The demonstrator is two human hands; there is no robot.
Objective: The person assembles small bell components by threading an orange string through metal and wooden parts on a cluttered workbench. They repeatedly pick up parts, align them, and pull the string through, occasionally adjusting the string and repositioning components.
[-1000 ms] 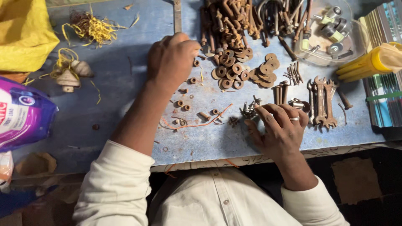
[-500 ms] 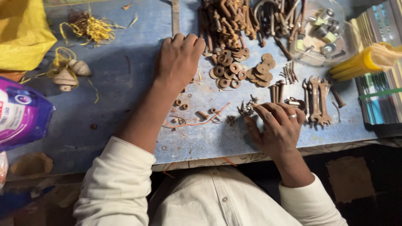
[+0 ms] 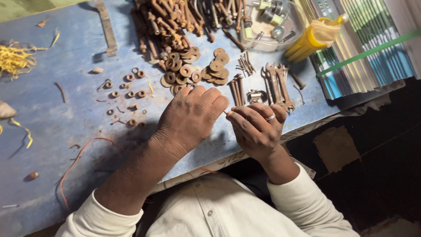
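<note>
Head view, looking down on a worn blue-painted tabletop (image 3: pixel 52 131).

Left hand (image 3: pixel 190 116): knuckles up, fingers curled inward, fingertips meeting those of the other hand at the table's near edge. Right hand (image 3: pixel 256 129): silver ring on one finger, fingers bent, thumb and forefinger closed toward the left fingertips. Small pale slender piece (image 3: pixel 226 112): pinched between the two hands; only a sliver shows, kind not discernible.

Just beyond the hands: heap of rusty round metal washers (image 3: pixel 193 70), lying flat and overlapping. Right of the heap: row of rusty long nails or pins (image 3: pixel 237 90); small shiny metal clip (image 3: pixel 254 95); set of rusty open-ended spanners (image 3: pixel 278 85), laid side by side, near the right hand.

Left of the hands: scattered small rusty nuts (image 3: pixel 127 92), well spread over bare table. Thin orange-brown wire (image 3: pixel 72 164), curved, beside the left forearm.

Far edge: large pile of rusty bolts and rods (image 3: pixel 175 22); clear plastic tub (image 3: pixel 274 19) holding grey and pale-green cylindrical parts. Right of the tub: yellow plastic-wrapped bundle (image 3: pixel 313 39), lying on a stack of striped sheets (image 3: pixel 364 57) bound with a green strap.

Far left: tangle of yellow fibre strands (image 3: pixel 17 59). Upper middle: flat rusty metal strip (image 3: pixel 106 28).
</note>
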